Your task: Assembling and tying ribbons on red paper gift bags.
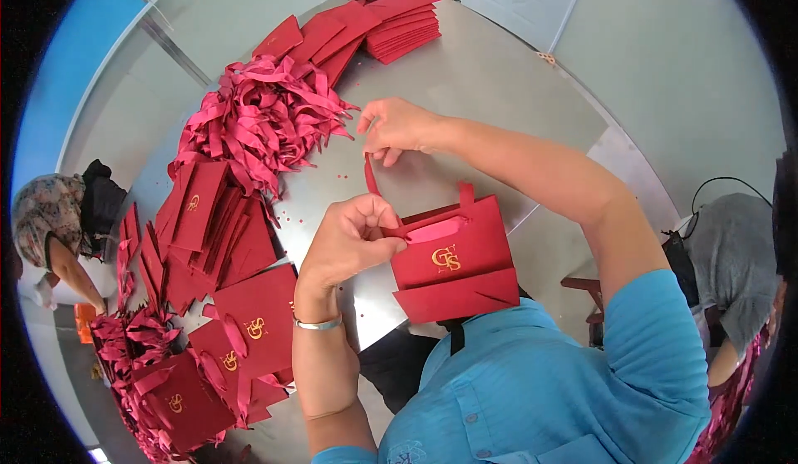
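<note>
A small red paper gift bag (453,256) with gold lettering lies in front of me, its lower part folded. A pink ribbon (436,230) runs across its upper front, and a short ribbon loop stands at the top edge's right. My left hand (349,244) is closed, thumb and fingers pinching the bag's upper left corner by the ribbon. Above it my right hand (399,130) has curled fingers at the upper end of a ribbon strand (371,175) that rises from that corner. The exact grip of its fingertips is partly hidden.
A heap of cut pink ribbons (258,119) lies on the grey table (490,81). Flat red bags (403,27) are stacked behind it, with more bags (195,214) at left. Finished-looking bags with ribbons (258,318) lie nearer. Other people (50,214) (727,256) sit at both sides.
</note>
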The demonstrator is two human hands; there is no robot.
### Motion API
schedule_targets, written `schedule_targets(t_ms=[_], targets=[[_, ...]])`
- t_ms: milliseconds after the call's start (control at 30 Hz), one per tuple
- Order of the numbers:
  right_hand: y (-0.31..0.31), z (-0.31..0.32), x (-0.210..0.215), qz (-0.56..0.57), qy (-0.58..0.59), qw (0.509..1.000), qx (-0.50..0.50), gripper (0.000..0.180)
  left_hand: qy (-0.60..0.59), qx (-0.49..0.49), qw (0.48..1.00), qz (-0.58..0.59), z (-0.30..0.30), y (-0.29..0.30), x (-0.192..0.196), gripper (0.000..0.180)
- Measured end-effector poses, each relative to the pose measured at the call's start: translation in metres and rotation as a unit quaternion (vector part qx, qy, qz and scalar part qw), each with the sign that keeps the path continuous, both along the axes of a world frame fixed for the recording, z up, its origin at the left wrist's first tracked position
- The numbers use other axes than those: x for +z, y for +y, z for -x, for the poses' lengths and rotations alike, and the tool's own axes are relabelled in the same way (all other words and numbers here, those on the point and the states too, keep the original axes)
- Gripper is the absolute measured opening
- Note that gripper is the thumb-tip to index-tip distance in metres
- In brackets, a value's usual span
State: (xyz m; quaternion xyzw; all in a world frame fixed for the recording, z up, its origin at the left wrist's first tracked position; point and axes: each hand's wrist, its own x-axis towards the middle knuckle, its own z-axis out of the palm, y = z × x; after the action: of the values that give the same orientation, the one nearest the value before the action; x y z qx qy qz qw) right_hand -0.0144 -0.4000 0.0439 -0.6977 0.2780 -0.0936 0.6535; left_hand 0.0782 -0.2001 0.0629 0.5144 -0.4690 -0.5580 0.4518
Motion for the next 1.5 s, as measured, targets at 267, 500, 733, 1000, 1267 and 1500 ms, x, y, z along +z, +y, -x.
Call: schedule_targets(t_ms=[267,500,733,1000,1267,1500], targets=[[0.008,0.072,0.044,0.213,0.054,0.975,-0.037,0.020,-0.023,0.041,0.999,-0.022,0.001,-0.005,-0.002,0.019],[0.029,0.129,0.051,0.242,0.209,0.944,0.081,0.035,-0.072,0.058,0.991,-0.092,0.011,-0.005,-0.004,0.015],[0.047,0.109,0.021,0.237,0.219,0.946,0.038,0.037,-0.167,0.038,0.984,-0.041,0.013,-0.003,-0.022,0.013],[0.055,0.104,-0.002,0.116,0.067,0.987,-0.088,0.014,-0.386,0.297,0.872,0.048,-0.014,-0.001,-0.018,0.013],[0.055,0.101,-0.015,0.167,0.025,0.977,-0.133,0.009,-0.420,0.104,0.901,0.030,0.018,0.004,0.006,0.017],[0.086,0.098,-0.002,0.547,-0.179,0.818,-0.014,0.018,-0.353,0.087,0.931,-0.003,0.010,0.001,-0.011,0.020]])
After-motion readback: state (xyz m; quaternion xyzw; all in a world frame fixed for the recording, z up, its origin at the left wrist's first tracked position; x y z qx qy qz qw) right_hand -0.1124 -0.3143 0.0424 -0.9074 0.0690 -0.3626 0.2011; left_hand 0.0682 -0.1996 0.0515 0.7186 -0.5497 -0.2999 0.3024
